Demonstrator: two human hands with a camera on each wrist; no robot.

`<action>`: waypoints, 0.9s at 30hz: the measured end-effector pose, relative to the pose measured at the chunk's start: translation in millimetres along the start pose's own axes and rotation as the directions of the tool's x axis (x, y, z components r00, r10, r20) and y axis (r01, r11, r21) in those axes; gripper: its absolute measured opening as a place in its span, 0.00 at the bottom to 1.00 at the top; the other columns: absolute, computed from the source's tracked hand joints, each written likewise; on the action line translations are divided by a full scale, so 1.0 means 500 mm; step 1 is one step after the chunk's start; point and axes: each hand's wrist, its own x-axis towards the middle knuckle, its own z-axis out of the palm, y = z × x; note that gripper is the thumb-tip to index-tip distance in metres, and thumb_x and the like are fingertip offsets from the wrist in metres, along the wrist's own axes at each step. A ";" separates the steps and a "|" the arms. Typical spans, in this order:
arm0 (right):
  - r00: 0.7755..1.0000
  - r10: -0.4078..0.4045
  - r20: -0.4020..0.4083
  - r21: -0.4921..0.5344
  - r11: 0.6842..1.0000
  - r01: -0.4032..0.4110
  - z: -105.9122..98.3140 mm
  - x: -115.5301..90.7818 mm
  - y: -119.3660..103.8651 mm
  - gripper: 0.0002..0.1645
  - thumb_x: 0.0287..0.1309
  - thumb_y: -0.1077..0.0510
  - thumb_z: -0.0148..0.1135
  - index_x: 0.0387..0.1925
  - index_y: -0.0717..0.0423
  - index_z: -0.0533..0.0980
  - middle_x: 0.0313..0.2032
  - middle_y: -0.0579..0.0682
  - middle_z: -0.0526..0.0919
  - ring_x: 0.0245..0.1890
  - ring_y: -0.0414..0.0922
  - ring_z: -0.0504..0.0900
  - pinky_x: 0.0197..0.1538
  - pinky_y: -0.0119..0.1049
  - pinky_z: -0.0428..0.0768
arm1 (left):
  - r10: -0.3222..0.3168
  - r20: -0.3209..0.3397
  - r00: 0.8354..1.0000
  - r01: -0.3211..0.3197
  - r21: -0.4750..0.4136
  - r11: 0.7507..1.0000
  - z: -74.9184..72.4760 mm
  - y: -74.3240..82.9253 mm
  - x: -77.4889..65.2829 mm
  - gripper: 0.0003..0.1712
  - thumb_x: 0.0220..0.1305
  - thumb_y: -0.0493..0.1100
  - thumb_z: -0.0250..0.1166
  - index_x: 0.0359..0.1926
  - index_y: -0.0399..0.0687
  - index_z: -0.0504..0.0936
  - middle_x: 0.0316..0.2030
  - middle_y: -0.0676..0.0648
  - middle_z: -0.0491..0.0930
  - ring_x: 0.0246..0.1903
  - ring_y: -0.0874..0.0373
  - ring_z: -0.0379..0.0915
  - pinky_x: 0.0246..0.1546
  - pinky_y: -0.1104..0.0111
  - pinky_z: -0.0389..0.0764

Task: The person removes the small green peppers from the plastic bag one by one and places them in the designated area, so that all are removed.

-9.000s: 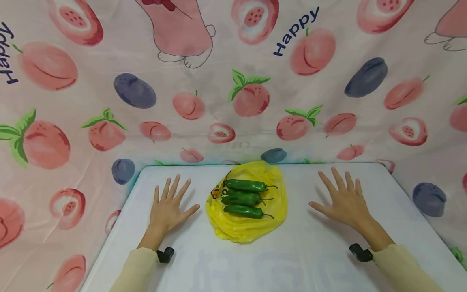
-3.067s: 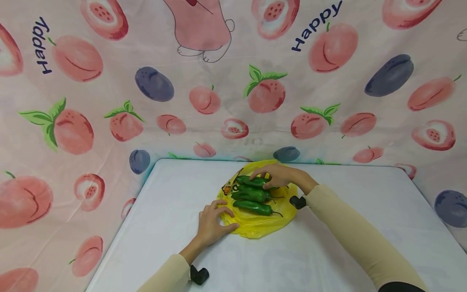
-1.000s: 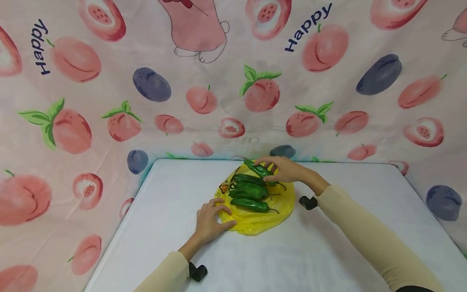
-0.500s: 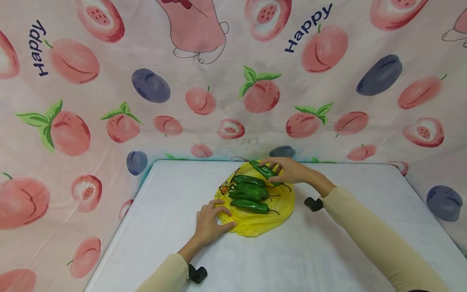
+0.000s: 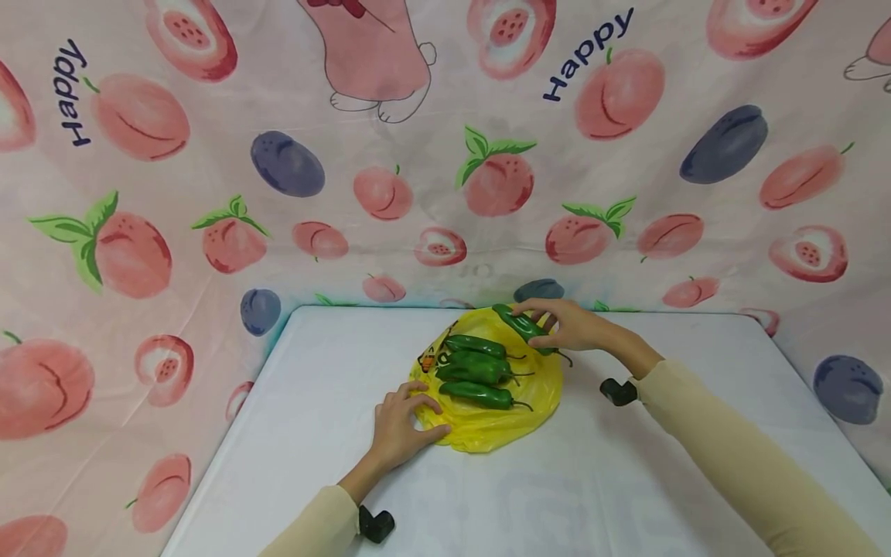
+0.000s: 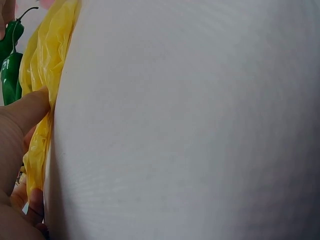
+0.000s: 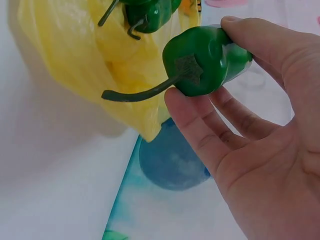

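My right hand [image 5: 567, 325] pinches a green chili pepper [image 5: 518, 321] between thumb and fingers, over the far right part of a yellow plastic bag [image 5: 501, 429]. In the right wrist view this pepper [image 7: 192, 52] shows its stem end, with the curved stem pointing away from the palm. Three more green peppers [image 5: 476, 394] lie in rows on the bag, stems to the right. My left hand [image 5: 400, 429] holds the bag's near left edge, thumb and fingers bent around it. In the left wrist view the thumb presses the crumpled yellow plastic [image 6: 47, 55].
The bag lies near the far edge of a white table [image 5: 278, 433]. Behind it hangs a pink cloth [image 5: 431, 193] printed with fruit. Each wrist wears a small black camera [image 5: 376, 526].
From lying spread on the table, both hands came to the bag. My right hand took hold of a pepper, raised it from the others and shifted right. Lately my left hand stayed put.
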 end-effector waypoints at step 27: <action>0.986 0.109 -0.126 -0.002 0.994 -0.111 -0.059 -0.114 0.060 0.35 0.60 0.56 0.75 0.67 0.49 0.73 0.56 0.63 0.81 0.48 0.57 0.84 0.45 0.49 0.85 | -0.005 0.006 1.000 0.005 0.008 1.000 0.001 -0.001 0.002 0.14 0.53 0.59 0.80 0.35 0.63 0.86 0.61 0.47 0.76 0.56 0.45 0.68 0.48 0.51 0.61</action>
